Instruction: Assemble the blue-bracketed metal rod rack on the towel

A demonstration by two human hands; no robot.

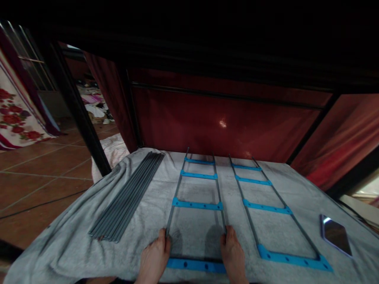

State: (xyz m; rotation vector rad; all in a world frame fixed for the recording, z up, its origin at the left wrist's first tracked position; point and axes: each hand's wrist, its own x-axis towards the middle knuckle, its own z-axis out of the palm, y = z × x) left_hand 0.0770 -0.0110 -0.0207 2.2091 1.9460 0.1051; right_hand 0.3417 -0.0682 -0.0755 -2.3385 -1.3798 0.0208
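Observation:
In front of me lies a ladder-shaped frame of two thin grey rods joined by blue plastic crosspieces. My left hand is closed around its left rod, just above the nearest blue crosspiece. Opposite it, my right hand grips the right rod at about the same height. A second frame of the same make rests to the right, untouched. To the left, several loose grey rods lie side by side in a bundle.
A grey blanket covers the bed surface. A phone lies at the right. Dark posts and an overhead beam frame the space, with a red panel behind. Tiled floor shows at left, crossed by a cable.

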